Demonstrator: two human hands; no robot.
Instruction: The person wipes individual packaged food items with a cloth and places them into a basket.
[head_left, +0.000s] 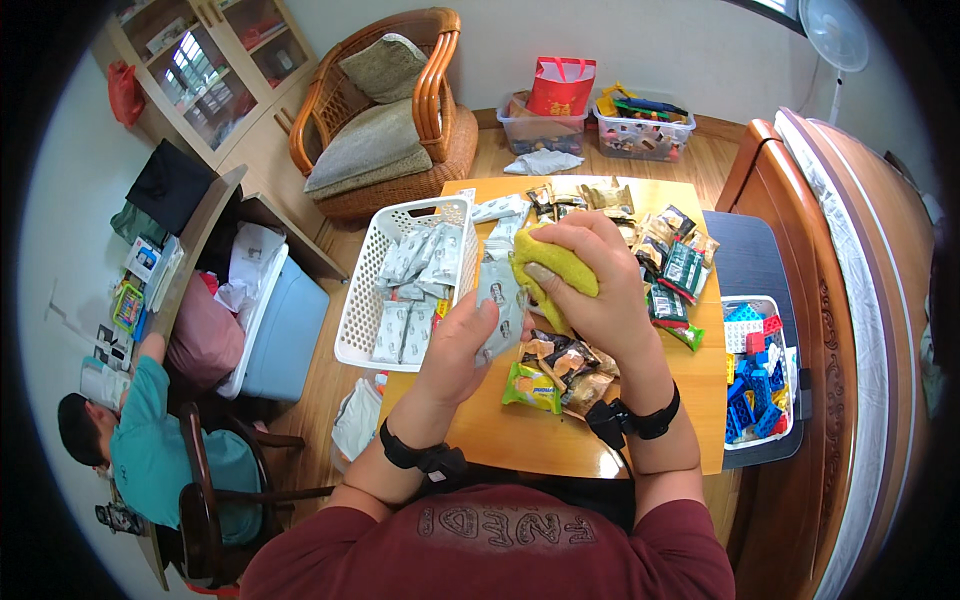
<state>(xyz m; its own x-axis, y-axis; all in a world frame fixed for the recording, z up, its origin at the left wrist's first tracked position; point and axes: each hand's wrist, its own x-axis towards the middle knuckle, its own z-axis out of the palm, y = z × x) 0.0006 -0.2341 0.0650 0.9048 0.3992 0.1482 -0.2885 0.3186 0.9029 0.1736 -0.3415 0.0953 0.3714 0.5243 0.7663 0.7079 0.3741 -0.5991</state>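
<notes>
Between the thumb and fingers of my left hand (461, 349) is a silvery-white snack packet (501, 304) with dark printed marks. A folded yellow-green cloth (566, 274) is gripped in my right hand (596, 259), close against the packet's upper right edge. To the left stands a white perforated plastic basket (352, 330) with several similar silvery packets (420, 259) inside. More silvery packets (499, 208) lie on the wooden table (480, 442) beyond my hands. Nearer me, a green and yellow snack packet (534, 388) rests beside dark brown packets (574, 360).
Gold, black and green packets (682, 266) are heaped at the table's right. A basket of toy bricks (757, 390) stands on a dark surface beyond that edge. A person in a teal shirt (165, 465) sits at a desk on the left. Behind the table is a rattan armchair (442, 142).
</notes>
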